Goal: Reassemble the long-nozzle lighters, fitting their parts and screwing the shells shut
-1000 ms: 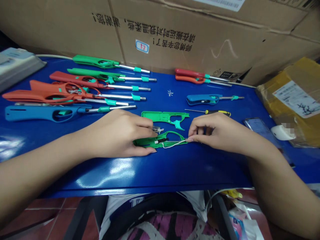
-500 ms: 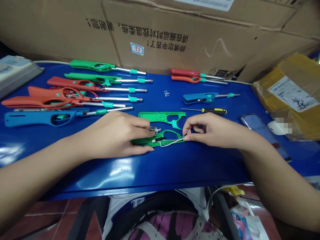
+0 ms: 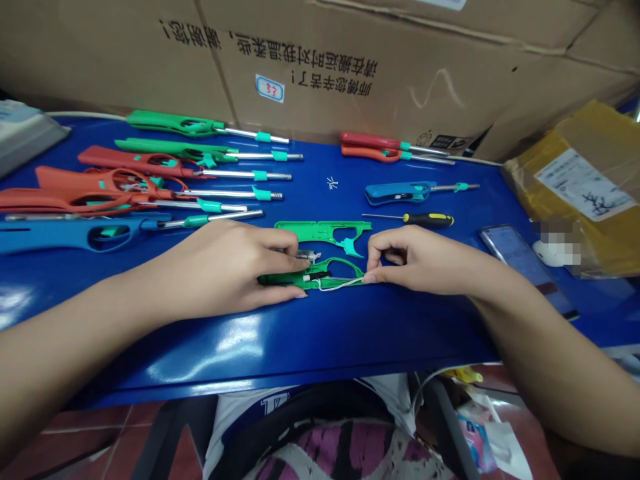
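An open green lighter shell half (image 3: 334,273) lies on the blue table (image 3: 320,333) with a white wire (image 3: 340,287) and small metal parts in it. My left hand (image 3: 235,267) rests on its left end, fingers closed around the shell and a small metal part. My right hand (image 3: 420,259) pinches the wire's end at the shell's right tip. The other green shell half (image 3: 325,233) lies just behind.
Several long-nosed lighters in green, red, orange and blue lie at the left (image 3: 150,187). Two red ones (image 3: 385,148) and a blue one (image 3: 405,192) lie at the back right, beside a yellow-handled screwdriver (image 3: 425,219). A phone (image 3: 510,250), a parcel (image 3: 580,180) and cardboard boxes (image 3: 350,60) border the table.
The view has drifted slightly; both hands stay on the green shell, with my right hand edging a little left along the wire.
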A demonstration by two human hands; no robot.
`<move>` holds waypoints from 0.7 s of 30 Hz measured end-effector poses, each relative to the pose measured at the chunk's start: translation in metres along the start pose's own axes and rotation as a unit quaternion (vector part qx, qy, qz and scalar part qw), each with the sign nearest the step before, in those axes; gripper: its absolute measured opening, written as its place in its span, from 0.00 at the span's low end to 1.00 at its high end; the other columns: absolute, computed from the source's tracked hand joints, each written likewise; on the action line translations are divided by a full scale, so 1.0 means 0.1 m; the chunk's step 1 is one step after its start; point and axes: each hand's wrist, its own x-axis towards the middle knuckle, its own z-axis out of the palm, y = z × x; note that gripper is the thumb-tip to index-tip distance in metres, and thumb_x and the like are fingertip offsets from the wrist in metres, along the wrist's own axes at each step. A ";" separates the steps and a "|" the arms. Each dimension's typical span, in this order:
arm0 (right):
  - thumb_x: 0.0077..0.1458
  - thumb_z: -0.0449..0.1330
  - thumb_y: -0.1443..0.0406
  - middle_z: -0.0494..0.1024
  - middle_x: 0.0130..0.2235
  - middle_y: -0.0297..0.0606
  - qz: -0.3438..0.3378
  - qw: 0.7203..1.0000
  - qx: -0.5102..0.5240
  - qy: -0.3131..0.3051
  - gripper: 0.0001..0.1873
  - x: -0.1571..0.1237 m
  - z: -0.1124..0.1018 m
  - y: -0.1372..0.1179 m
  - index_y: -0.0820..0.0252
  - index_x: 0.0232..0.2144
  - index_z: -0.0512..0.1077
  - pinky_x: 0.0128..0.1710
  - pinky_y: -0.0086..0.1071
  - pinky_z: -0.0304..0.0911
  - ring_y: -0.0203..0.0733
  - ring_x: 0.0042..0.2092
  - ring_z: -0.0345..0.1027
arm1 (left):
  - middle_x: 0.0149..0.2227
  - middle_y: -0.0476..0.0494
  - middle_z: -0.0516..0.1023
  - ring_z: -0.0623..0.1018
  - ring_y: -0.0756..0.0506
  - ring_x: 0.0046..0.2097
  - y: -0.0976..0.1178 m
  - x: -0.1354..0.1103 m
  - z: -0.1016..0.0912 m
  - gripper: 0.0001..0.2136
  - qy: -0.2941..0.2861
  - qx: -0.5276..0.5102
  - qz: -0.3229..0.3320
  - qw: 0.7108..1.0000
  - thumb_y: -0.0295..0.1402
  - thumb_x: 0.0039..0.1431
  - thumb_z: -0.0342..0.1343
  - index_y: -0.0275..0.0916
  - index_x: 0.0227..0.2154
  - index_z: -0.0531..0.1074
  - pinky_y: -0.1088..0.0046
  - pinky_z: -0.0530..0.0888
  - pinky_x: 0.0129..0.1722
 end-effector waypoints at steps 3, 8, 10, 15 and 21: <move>0.56 0.67 0.59 0.61 0.21 0.25 0.004 1.000 -0.004 0.001 0.12 0.01 0.00 -0.03 0.58 0.26 0.73 0.23 0.28 0.48 0.31 0.24 0.51 | 0.42 0.44 0.82 0.82 0.46 0.34 -0.03 0.00 0.00 0.13 -0.001 -0.004 0.001 1.000 0.44 0.68 0.56 0.46 0.47 0.82 0.72 0.72 0.30; 0.57 0.67 0.59 0.68 0.25 0.27 -0.023 1.000 -0.008 0.017 0.11 0.00 -0.01 0.01 0.59 0.30 0.75 0.26 0.29 0.51 0.30 0.25 0.53 | 0.42 0.44 0.82 0.82 0.45 0.34 -0.03 0.02 -0.01 0.15 0.002 0.022 -0.016 1.000 0.45 0.67 0.57 0.43 0.47 0.81 0.72 0.73 0.30; 0.56 0.68 0.58 0.72 0.29 0.30 -0.051 0.997 -0.005 0.058 0.10 0.00 -0.01 0.03 0.60 0.33 0.76 0.28 0.29 0.54 0.31 0.27 0.58 | 0.41 0.45 0.82 0.82 0.45 0.34 -0.01 0.02 -0.02 0.15 0.006 0.040 -0.014 0.999 0.45 0.67 0.57 0.43 0.47 0.81 0.72 0.72 0.29; 0.58 0.66 0.61 0.71 0.32 0.32 -0.135 0.982 0.008 0.135 0.07 -0.02 0.06 -0.01 0.60 0.35 0.76 0.31 0.30 0.58 0.34 0.32 0.63 | 0.43 0.43 0.82 0.82 0.45 0.37 0.09 0.03 -0.01 0.19 0.040 0.033 -0.038 0.998 0.45 0.64 0.59 0.40 0.51 0.78 0.73 0.72 0.30; 0.60 0.64 0.66 0.75 0.42 0.37 -0.168 0.979 -0.083 0.082 0.05 -0.03 0.14 -0.03 0.57 0.40 0.75 0.38 0.33 0.60 0.39 0.40 0.68 | 0.41 0.44 0.79 0.80 0.48 0.37 0.19 0.05 0.08 0.08 0.050 -0.052 -0.069 0.995 0.35 0.68 0.56 0.37 0.44 0.77 0.75 0.74 0.33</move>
